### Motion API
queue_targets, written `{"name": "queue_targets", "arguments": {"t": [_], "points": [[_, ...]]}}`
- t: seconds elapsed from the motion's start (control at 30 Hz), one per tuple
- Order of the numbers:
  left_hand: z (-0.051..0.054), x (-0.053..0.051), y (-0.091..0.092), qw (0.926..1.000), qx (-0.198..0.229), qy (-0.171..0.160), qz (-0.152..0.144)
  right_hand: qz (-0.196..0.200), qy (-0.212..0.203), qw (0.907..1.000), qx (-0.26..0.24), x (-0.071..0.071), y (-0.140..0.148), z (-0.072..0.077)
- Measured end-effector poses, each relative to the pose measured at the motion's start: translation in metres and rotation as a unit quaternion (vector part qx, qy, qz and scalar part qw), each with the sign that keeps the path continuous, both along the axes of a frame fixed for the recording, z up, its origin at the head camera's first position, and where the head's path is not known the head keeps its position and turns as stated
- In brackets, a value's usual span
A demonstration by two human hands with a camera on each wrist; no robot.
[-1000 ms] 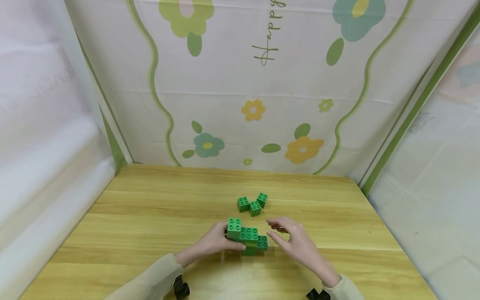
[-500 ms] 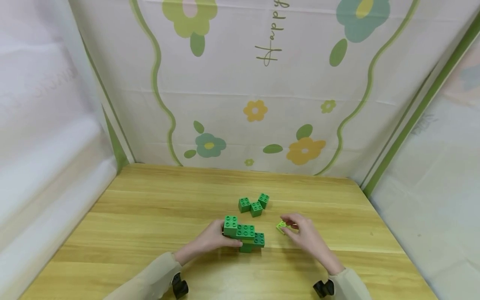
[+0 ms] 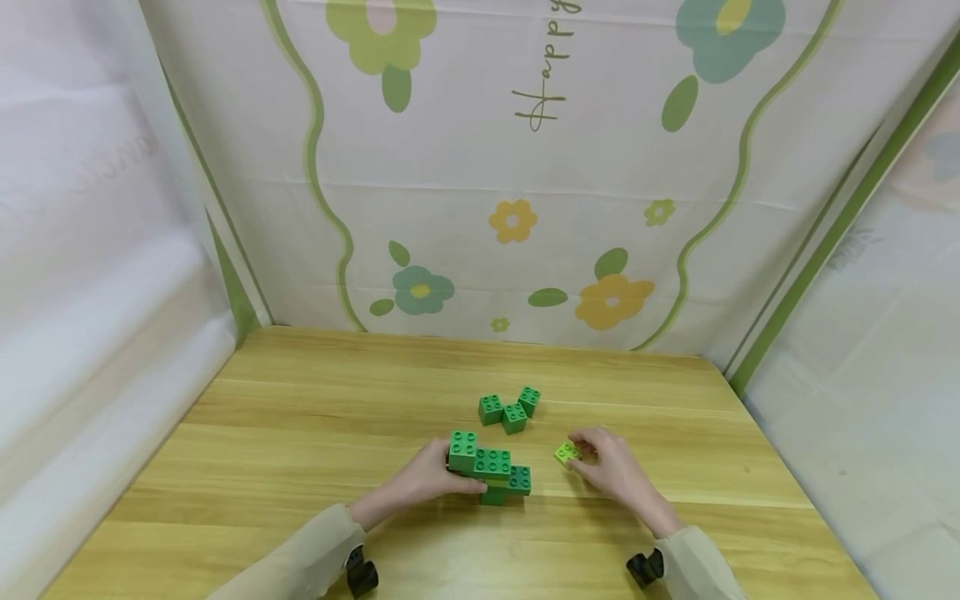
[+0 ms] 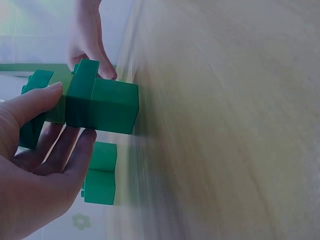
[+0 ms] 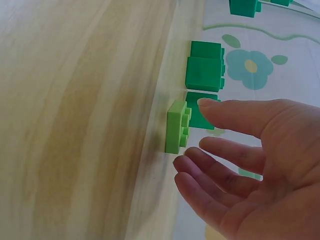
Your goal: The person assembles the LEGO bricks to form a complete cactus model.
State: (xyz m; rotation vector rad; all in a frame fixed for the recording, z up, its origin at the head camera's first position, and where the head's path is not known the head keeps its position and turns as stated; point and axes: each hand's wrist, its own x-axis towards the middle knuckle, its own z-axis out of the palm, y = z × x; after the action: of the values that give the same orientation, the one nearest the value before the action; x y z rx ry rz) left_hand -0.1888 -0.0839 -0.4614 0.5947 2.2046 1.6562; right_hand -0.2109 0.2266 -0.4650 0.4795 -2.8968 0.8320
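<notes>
My left hand grips a built stack of green toy bricks, thumb on the near side and fingers on the far side. The stack has a taller brick at its left end, a dark green one jutting out right and a light green layer between, seen in the left wrist view under the thumb. My right hand hovers beside a thin lime-green brick lying studs up on the table. In the right wrist view, thumb and loosely bent fingers stand apart from that lime brick, holding nothing.
Behind the stack lie several loose green bricks: one at left, one in front and one at the back right. The wooden table ends at a white flower-print cloth, with cloth walls on both sides.
My right hand has moved right, away from the stack, and the lime brick has come into view beside its fingertips. My left hand keeps its hold, with the stack shifted only slightly.
</notes>
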Motion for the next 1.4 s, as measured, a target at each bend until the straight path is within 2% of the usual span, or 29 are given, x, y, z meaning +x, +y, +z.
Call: {"name": "queue_targets", "arguments": {"t": [0.2,0.53,1.03,1.4], "points": [[-0.002,0.000,0.002,0.9999,-0.012,0.008,0.010,-0.016,-0.023,0.9996,0.004,-0.002,-0.002,-0.002],[-0.006,-0.001,0.004,0.9991,-0.022,0.028,0.021,-0.029,-0.032,0.9989,0.017,-0.002,-0.005,-0.004],[-0.008,0.000,0.006,0.9997,-0.003,0.019,0.016,-0.028,-0.024,0.9990,0.024,-0.004,-0.006,-0.007],[-0.008,0.000,0.006,0.9996,-0.004,0.025,0.016,-0.017,-0.016,0.9996,0.017,0.001,-0.012,-0.004]]}}
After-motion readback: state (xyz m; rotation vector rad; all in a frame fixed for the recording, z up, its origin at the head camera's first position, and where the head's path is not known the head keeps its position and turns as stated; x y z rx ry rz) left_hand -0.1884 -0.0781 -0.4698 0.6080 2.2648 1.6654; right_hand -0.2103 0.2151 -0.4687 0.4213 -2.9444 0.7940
